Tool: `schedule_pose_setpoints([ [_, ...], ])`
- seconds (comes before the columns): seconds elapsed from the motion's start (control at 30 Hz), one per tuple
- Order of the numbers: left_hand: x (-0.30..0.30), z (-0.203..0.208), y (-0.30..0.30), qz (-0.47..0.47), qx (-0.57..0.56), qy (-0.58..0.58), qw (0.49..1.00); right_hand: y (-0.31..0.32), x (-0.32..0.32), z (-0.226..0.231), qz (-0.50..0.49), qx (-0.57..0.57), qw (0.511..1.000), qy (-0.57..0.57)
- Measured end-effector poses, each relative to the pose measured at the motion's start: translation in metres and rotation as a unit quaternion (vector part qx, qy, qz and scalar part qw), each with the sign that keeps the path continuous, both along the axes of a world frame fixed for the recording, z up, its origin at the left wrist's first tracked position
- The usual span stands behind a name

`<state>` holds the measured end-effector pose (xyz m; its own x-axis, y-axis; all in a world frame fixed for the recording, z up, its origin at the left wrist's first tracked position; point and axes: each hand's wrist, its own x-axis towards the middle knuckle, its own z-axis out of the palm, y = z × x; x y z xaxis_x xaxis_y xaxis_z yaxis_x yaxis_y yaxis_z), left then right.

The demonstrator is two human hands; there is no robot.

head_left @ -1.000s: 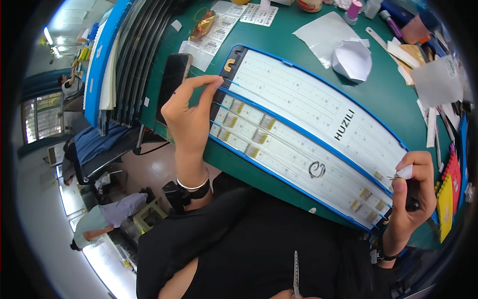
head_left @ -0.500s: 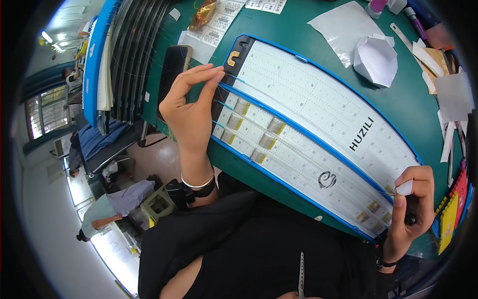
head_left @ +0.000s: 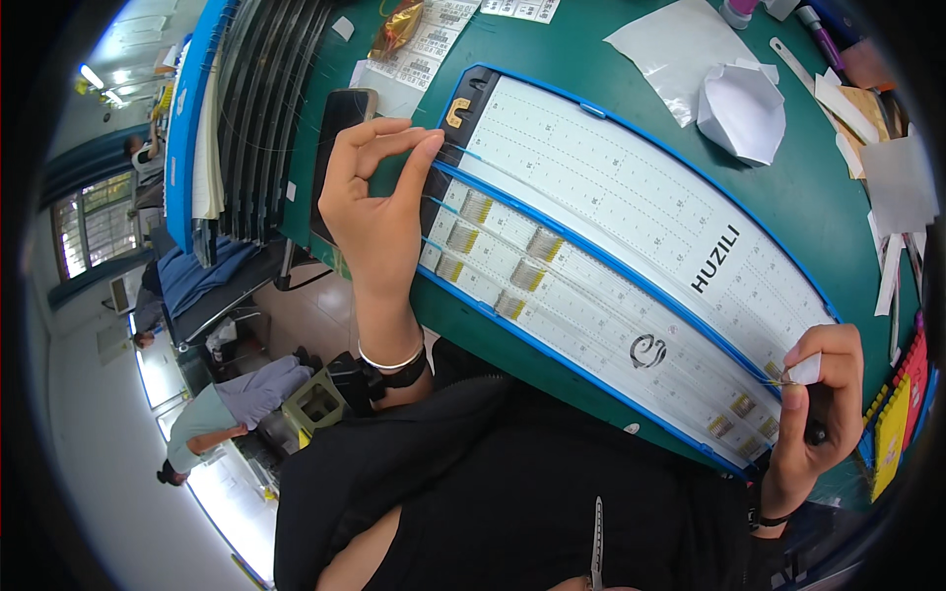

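A long, open fishing leader box [head_left: 581, 187] with blue rims and two white, scale-marked panels lies slanted on the green table. Thin lines run along its lower half, with short blue ends near the black left end. At that end my left hand [head_left: 379, 197] is closed, thumb and fingertip pinched at a thin line beside a blue piece; the exact grip is too fine to see. Over the far right end, my right hand [head_left: 823, 394] pinches a small white paper piece [head_left: 806, 370], with thin yellowish strands at its fingertips. Rows of yellow-ended strips [head_left: 527, 276] sit in the lower panel.
A dark phone [head_left: 345, 118] lies left of the box. Behind it are a crumpled paper tray [head_left: 744, 113], a clear bag [head_left: 670, 54] and printed sheets [head_left: 429, 44]. Paper strips and a marker [head_left: 820, 37] crowd the right side. Black-paged stack [head_left: 271, 118] stands far left; a person [head_left: 232, 409] is beyond.
My left hand's fingers have bent slightly more, staying at the box's left end. My right hand keeps its pinch nearly unmoved. The whole view has shifted slightly.
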<state>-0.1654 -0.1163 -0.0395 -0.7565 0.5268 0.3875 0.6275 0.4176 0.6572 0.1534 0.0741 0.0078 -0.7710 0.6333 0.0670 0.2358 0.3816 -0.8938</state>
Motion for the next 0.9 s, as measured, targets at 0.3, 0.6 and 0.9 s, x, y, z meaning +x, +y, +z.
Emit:
schedule_pose_setpoints([
  [0.3,0.0028,0.0025,0.0014,0.008,0.003,-0.022,1.0,0.0002,0.0004,-0.0006,0.011,0.008,1.0,0.004],
  [0.6,0.0048,0.0072,0.0049,0.032,-0.058,0.037,0.997,0.0013,0.0011,-0.0008,0.018,0.005,1.0,0.007],
  [0.9,0.0044,0.0065,0.002,0.02,-0.04,0.032,0.998,-0.0005,-0.0038,-0.0019,0.022,0.01,1.0,0.016],
])
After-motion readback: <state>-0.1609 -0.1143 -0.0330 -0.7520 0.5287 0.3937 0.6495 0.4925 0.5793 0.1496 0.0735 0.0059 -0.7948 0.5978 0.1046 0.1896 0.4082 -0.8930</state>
